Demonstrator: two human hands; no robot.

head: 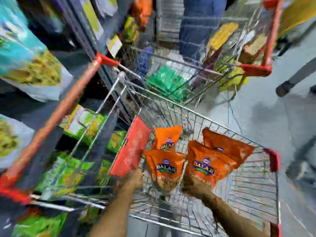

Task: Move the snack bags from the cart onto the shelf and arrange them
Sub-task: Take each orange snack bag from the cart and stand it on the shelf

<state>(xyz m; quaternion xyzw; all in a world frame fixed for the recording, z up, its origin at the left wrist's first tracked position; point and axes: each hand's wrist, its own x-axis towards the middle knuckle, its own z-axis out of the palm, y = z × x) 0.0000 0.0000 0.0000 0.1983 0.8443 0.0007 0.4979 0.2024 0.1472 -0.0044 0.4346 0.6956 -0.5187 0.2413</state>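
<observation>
The picture is blurred by motion. Several orange snack bags sit in the wire cart [253, 190] below me. My left hand [136, 178] grips the lower edge of one orange bag [165, 166] near the cart's red flap. My right hand [195, 187] holds the bottom of a second orange bag [206, 166]. Two more orange bags [166, 137] lie behind them, one [229, 146] at the far right. The shelf [100, 127] stands to the left with green and yellow bags on it.
A second wire cart [188, 72] with green and yellow packs stands ahead, nose to mine. A person in jeans [200, 26] stands behind it, and another person's foot [283, 89] shows at right. Large teal bags [22, 53] hang at upper left.
</observation>
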